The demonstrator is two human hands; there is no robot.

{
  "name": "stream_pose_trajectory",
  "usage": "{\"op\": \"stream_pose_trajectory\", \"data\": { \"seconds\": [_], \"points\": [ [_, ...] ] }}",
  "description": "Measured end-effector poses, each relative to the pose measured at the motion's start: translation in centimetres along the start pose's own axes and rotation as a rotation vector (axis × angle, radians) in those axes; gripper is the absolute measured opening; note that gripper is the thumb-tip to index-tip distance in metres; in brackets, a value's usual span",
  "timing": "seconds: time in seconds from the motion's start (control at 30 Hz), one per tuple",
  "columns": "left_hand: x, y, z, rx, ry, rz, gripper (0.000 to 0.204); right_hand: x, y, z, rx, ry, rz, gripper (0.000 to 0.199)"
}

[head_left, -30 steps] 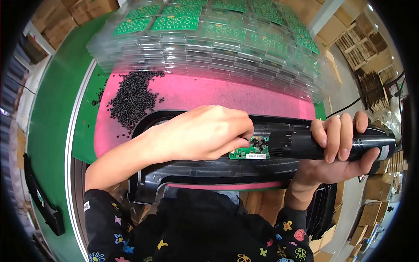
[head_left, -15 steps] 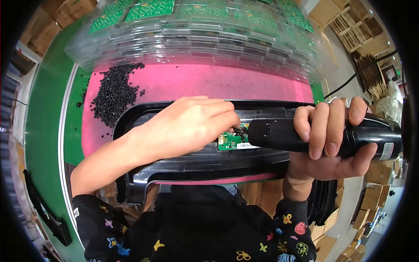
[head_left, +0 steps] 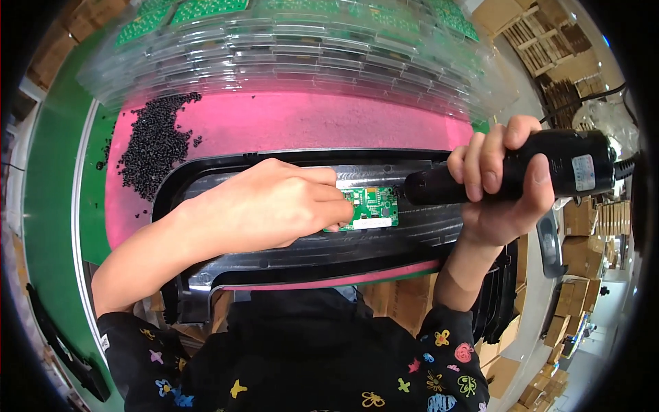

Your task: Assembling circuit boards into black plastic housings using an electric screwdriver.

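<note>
A black electric screwdriver [head_left: 549,165] is in my right hand [head_left: 508,178], whose fingers wrap round its body. Its narrow end points left, at the upper right corner of a small green circuit board [head_left: 376,204]. The board lies inside a long black plastic housing [head_left: 412,237] and carries a white label strip. My left hand [head_left: 295,201] rests over the housing with its fingers curled together, fingertips at the board's left end. Whatever those fingers may hold is hidden beneath them.
Heaped black screws [head_left: 154,144] lie on the pink mat [head_left: 295,123] at the left. Behind it, stacked clear plastic trays [head_left: 295,62] hold more green boards. A cable trails from the screwdriver's rear. Cardboard boxes [head_left: 573,254] stand on the floor to the right.
My left hand has drawn back leftward from the board's middle, and the black screws seen at its fingertips no longer show. The screwdriver has shifted to the board's upper right corner.
</note>
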State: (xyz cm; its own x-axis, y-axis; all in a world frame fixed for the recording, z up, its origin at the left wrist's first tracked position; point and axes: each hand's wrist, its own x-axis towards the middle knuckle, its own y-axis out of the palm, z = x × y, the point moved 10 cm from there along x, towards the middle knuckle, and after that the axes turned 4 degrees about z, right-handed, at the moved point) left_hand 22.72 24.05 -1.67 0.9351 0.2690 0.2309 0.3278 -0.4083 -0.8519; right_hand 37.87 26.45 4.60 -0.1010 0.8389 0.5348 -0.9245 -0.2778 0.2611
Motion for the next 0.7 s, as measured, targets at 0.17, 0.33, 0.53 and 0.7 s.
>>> {"op": "stream_pose_trajectory", "data": {
  "seconds": [0.17,0.33,0.53,0.7],
  "points": [
    [0.0,0.2,0.5,-0.01,-0.09,0.053,0.016,0.0,0.0,-0.6,-0.095,0.026,-0.01,0.032],
    [-0.4,1.0,1.5,-0.104,-0.232,0.184,0.029,0.0,0.2,-0.9,-0.075,0.031,-0.004,0.033],
    [-0.8,0.8,1.8,-0.107,-0.302,0.191,0.031,-0.1,0.4,-0.9,-0.094,0.035,-0.008,0.036],
    [-0.7,0.8,1.9,-0.119,-0.317,0.2,0.035,0.0,0.7,-0.9,-0.052,0.021,0.027,0.03]
  ]
}}
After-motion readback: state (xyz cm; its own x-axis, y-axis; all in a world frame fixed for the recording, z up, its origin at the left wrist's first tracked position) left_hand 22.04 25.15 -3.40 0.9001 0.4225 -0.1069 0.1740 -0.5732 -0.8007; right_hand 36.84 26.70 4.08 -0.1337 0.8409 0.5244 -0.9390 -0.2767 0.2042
